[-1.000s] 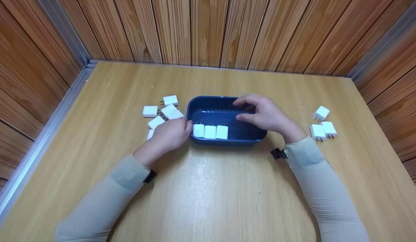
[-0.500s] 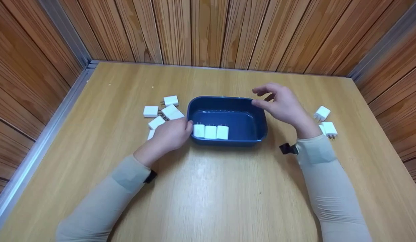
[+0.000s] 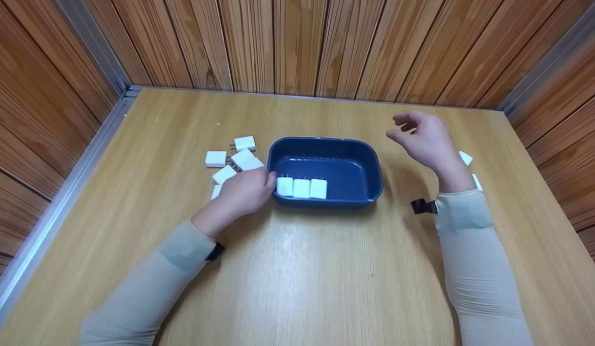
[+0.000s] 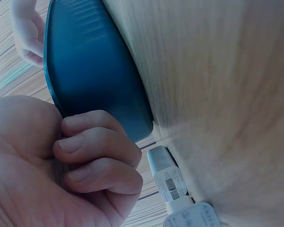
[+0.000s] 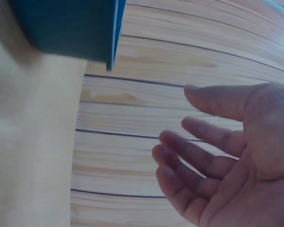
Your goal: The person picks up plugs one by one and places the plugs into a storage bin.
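Right hand [image 3: 428,140] hovers, fingers parted, white plug adapters [image 3: 465,158] to its near right; left hand [image 3: 244,191] pinches blue tub's [image 3: 336,204] left rim.

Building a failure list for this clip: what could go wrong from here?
1. The left hand is at the left end of the blue bin; a tug might shift the three white plugs inside.
2. The right arm partly hides the right-side plugs from the head view; a grab could miss or knock one.
3. The left-side plugs lie loose beside the left hand, possibly easily scattered.
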Demonstrator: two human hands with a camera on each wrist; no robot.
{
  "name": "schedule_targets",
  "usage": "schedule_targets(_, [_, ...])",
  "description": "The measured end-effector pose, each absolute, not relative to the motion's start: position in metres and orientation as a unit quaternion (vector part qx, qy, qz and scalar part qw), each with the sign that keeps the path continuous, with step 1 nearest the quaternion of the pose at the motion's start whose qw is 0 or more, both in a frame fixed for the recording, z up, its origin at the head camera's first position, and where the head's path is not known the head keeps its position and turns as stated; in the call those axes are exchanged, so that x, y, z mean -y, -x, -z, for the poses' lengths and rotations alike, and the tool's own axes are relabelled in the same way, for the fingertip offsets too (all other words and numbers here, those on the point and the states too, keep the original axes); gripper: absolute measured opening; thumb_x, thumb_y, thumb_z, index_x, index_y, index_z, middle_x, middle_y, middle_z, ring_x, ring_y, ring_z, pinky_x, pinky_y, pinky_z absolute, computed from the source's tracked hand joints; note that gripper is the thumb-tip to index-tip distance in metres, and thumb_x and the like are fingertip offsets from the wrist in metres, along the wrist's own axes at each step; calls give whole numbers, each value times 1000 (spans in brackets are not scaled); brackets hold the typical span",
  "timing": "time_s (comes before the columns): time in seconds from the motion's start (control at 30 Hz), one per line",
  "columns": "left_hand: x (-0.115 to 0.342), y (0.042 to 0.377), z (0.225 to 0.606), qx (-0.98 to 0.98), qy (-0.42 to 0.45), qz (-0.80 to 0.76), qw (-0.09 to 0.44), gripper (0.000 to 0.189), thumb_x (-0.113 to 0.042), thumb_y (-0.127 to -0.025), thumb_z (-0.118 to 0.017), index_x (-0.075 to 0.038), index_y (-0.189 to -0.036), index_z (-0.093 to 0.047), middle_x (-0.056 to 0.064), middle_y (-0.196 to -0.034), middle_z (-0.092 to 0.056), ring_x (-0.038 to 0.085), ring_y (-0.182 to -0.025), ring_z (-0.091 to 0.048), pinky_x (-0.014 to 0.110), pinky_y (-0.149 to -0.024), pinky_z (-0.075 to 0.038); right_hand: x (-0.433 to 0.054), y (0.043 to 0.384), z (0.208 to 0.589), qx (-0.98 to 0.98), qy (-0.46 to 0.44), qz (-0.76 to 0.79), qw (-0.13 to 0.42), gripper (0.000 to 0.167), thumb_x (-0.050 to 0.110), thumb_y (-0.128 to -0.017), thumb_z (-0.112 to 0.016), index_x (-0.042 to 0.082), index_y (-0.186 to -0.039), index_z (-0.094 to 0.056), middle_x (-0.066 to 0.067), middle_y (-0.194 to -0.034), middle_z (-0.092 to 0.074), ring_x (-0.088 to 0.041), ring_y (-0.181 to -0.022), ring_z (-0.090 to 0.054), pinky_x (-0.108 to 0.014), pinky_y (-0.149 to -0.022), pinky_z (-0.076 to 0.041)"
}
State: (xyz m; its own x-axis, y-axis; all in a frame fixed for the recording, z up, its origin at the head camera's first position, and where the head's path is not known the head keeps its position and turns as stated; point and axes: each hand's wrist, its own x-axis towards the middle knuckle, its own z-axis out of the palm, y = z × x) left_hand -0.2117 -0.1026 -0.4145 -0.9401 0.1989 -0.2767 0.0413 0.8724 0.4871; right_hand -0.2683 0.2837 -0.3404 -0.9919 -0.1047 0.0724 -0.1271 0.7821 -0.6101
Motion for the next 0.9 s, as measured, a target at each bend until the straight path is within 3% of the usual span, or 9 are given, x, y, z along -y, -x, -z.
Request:
schedule_targets(0.27, [103, 211, 413, -952, -63, -253, 164, 51, -44, -121, -36, -8, -129, -71, 10, -89, -63, 27, -80, -64, 42, -74, -50, -300, 277, 345, 958, -17, -285, 25, 53, 36, -110, -71, 1, -149, -65, -26, -145, -65, -44, -133, -59, -62, -105, -50])
schedule_targets(0.5, [103, 211, 412, -954, -65, -242, 162, 50, -43, -120, -36, -8, -119, -71, 11, -87, -62, 28, -77, -61, 41, -71, -47, -318, 282, 352, 965, 26, -262, -10, 62, 41, -112, -66, 0, -157, -57, -30, -152, -58, -50, -136, -55, -67, -108, -46])
schedule_targets(0.73, [103, 211, 413, -953, -63, -246, 163, 49, -43, -120, -36, -8, -122, -70, 10, -88, -63, 28, -77, -62, 41, -71, -48, -334, 288, 355, 959, 50, -275, -36, 64, 42, -113, -65, 0, -160, -52, -31, -154, -55, -51, -136, -54, -68, -112, -45])
schedule_targets(0.9, [104, 211, 413, -952, -64, -252, 163, 49, -43, -120, -37, -9, -123, -71, 10, -88, -63, 27, -78, -63, 41, -72, -48, -344, 291, 359, 960, 70, -269, -37, 64, 41, -113, -64, -3, -157, -53, -32, -148, -57, -50, -130, -55, -66, -108, -47])
